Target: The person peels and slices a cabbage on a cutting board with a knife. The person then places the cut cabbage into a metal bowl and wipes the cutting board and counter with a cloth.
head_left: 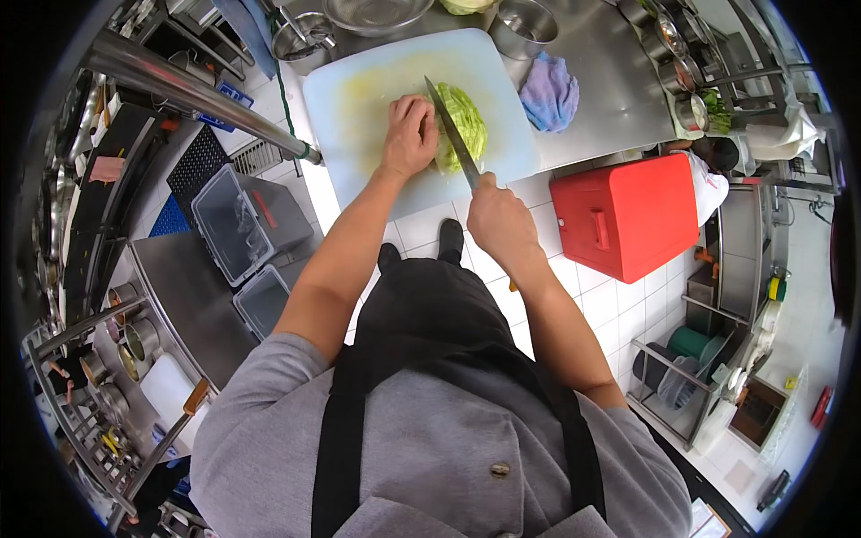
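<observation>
A pale green lettuce (463, 127) lies on a large white cutting board (359, 125) with yellowish stains. On its left side rests my left hand (413, 134), closed with the fingers curled against the lettuce; the fingertips are partly hidden. My right hand (499, 220) is closed around the handle of a long knife (455, 131). The blade slants up and to the left across the lettuce, its tip pointing at the far side of the board. How deep the edge sits in the lettuce I cannot tell.
Beyond the board stand a metal bowl (377, 13) and a steel pot (524, 29). A blue-purple cloth (550, 91) lies right of the board on the steel counter (610, 99). A red cooler box (625, 218) and grey bins (235, 220) flank me. Another person crouches behind the box.
</observation>
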